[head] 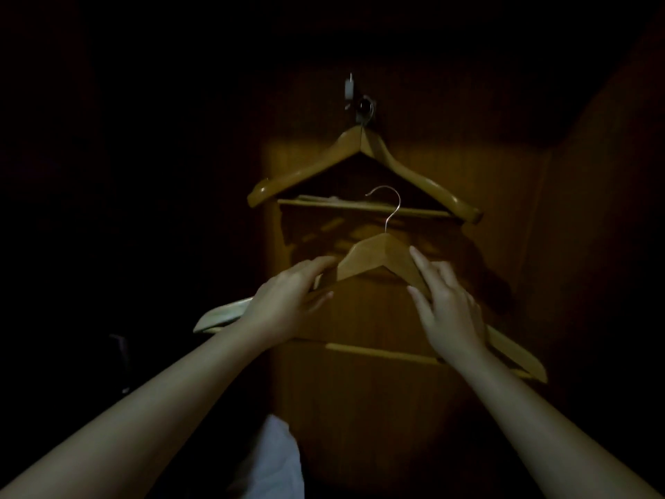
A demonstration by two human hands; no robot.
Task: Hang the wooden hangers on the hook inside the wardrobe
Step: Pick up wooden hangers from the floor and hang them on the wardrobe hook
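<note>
One wooden hanger [392,163] hangs from the metal hook [364,106] on the wardrobe's back panel. Below it I hold a second wooden hanger [378,257] upright, its wire hook reaching up in front of the first hanger's lower bar. My left hand [284,304] grips its left arm, thumb under and fingers over. My right hand [449,311] grips its right arm the same way. The hanger's two ends stick out past my wrists.
The wooden back panel [360,408] is lit in the middle; the wardrobe's side wall [593,246] rises at the right. The left side is dark. Something white [273,459] lies at the bottom between my forearms.
</note>
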